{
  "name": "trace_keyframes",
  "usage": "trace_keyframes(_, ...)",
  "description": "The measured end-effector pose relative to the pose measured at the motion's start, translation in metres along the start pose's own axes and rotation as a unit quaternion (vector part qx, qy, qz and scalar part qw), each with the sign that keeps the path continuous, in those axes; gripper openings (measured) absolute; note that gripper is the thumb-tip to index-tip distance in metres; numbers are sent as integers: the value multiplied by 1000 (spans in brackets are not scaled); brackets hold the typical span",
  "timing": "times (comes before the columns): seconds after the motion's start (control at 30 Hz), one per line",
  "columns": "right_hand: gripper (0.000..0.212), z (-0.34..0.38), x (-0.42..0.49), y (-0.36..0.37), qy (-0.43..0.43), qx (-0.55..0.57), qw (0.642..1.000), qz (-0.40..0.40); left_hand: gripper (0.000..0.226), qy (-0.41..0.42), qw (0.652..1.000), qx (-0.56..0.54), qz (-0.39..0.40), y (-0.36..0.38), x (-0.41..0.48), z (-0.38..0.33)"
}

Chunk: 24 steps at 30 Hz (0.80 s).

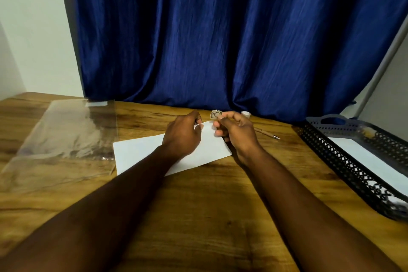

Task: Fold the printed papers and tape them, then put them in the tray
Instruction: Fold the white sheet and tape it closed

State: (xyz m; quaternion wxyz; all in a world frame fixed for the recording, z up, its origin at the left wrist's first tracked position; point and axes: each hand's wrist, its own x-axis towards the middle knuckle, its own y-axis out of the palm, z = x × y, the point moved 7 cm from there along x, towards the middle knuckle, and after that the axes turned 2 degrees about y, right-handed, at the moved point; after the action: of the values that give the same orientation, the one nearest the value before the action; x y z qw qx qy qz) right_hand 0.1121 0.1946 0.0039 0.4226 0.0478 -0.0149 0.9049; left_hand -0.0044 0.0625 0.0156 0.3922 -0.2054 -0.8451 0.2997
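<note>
Head view: left hand [183, 137] pinches the folded paper [136, 150] at its far right corner; right hand [238, 132], just beside, grips what may be tape [216, 114].

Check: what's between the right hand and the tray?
In the head view, a pen lies on the table between the right hand and the tray; the rest of that stretch is bare wood.

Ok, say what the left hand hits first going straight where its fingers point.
Probably the blue curtain behind the table; the left hand seems to pass just left of the small roll, though depth is unclear.
</note>
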Motion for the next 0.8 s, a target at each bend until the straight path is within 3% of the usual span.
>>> trace_keyframes(0.17,11,-1,-4,4,29,28,999,-4,10,-38,999,-9,-17,-4,2,3)
trace_keyframes(0.37,18,4,-10,5,55,61,994,-74,2,-30,995,-31,-86,-29,8,-10)
trace_keyframes(0.53,21,15,-13,24,52,126,990,-28,10,-23,974,-149,-170,-54,11,-21)
trace_keyframes(0.63,18,19,-10,24,38,126,991,-35,21,-71,963,-222,-137,-44,15,-21)
trace_keyframes(0.8,19,28,-1,23,1,68,997,-37,20,-184,883,-428,-52,-12,19,-9)
